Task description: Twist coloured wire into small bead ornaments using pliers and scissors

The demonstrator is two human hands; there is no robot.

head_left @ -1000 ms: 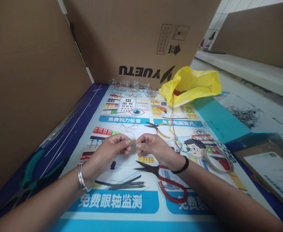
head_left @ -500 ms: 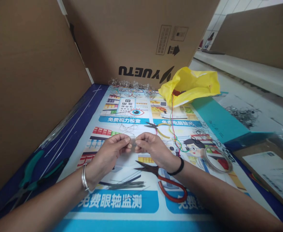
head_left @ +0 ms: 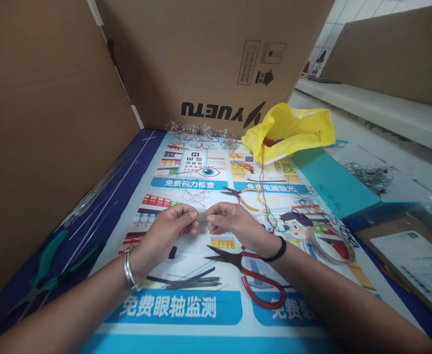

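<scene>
Above the printed mat (head_left: 197, 339), my left hand (head_left: 177, 226) and my right hand (head_left: 234, 223) pinch fingertip to fingertip with a narrow gap between them. A thin wire (head_left: 202, 212) seems to span that gap, its ends hidden in the fingers; its exact shape is too fine to make out. Below the right hand lie red-handled scissors (head_left: 263, 290), blades pointing left. Just beyond the fingers are pliers (head_left: 252, 202) with yellow handles. A bundle of short dark wire pieces (head_left: 194, 282) rests on the mat nearer to me.
Teal-handled pliers (head_left: 49, 260) lie at left. Clear tape (head_left: 332, 243), a teal box (head_left: 334, 184) and a yellow bag (head_left: 293, 130) trailing red and green cords (head_left: 263, 182) are at right. Bent wire pieces (head_left: 204, 132) line the back, before a cardboard wall (head_left: 201, 59).
My right hand has turned slightly at the wrist, the forearm moving a little right. The fingertips stay nearly in place, both hands still pinching. The tools have not moved.
</scene>
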